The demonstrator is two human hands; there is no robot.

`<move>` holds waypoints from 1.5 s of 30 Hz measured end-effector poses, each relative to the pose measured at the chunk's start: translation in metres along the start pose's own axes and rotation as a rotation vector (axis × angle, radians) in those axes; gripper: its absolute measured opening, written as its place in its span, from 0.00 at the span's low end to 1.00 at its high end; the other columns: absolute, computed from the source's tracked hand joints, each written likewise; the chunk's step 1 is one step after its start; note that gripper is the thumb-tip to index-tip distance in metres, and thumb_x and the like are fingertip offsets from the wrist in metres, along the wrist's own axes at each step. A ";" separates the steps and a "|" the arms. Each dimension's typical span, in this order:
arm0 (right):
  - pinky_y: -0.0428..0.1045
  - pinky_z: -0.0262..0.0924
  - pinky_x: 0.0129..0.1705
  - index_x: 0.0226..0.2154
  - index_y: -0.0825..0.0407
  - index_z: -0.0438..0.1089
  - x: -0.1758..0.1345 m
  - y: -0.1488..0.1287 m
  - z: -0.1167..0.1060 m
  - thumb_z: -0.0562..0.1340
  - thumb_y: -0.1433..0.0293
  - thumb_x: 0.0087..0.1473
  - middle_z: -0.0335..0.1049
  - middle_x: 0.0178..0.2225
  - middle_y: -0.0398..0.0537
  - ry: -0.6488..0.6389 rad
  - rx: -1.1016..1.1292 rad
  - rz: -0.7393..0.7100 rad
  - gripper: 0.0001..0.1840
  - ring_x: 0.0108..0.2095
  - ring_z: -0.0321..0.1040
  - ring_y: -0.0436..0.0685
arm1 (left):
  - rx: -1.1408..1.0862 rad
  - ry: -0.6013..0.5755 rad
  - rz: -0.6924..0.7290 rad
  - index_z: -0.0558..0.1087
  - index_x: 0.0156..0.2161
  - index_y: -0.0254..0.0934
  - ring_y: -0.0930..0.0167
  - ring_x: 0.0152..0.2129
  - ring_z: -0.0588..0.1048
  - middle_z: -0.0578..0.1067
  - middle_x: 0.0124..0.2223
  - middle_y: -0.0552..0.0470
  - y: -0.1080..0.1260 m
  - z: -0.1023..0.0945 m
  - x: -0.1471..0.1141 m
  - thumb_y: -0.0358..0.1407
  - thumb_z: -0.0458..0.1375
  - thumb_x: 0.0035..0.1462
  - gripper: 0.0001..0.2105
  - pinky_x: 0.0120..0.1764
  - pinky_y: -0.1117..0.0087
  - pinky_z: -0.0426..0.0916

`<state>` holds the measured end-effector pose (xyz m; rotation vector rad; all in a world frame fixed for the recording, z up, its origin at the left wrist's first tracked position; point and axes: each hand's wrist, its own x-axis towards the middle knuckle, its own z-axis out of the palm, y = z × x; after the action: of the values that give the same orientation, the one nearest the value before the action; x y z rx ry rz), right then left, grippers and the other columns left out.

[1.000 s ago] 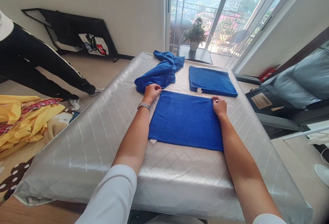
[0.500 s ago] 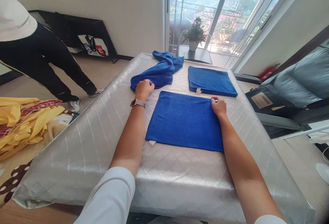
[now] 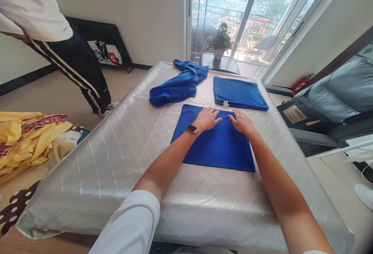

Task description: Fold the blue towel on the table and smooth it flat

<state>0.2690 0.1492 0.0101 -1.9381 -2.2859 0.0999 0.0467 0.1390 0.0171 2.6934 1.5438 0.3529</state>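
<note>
A blue towel lies flat on the silver quilted tablecloth in front of me. My left hand, with a watch on its wrist, rests palm down on the towel's far part, fingers spread. Close by on the right, my right hand also lies flat on the towel near its far edge, fingers stretched out. Beyond it sits a neat stack of folded blue towels with a white tag at its near edge. A crumpled blue towel lies at the far left.
A potted plant stands on a chair past the table's far edge. At left, a person stands on the floor, near a heap of yellow cloth. A grey-cushioned chair is at right.
Both hands have come inward onto the towel and opened flat; the left moved right from beside the crumpled towel, the right left from the towel's edge. The person at left has shifted right.
</note>
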 end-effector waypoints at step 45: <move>0.58 0.35 0.74 0.75 0.63 0.44 -0.017 0.008 0.018 0.40 0.54 0.71 0.37 0.77 0.58 -0.070 0.001 0.128 0.41 0.76 0.35 0.62 | -0.055 -0.040 -0.539 0.50 0.75 0.29 0.58 0.74 0.46 0.48 0.77 0.39 -0.067 0.005 -0.053 0.59 0.35 0.69 0.42 0.72 0.56 0.43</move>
<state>0.2763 0.1349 -0.0102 -2.1114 -2.2012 0.1859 -0.0349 0.1282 -0.0065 2.1074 2.1110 0.3089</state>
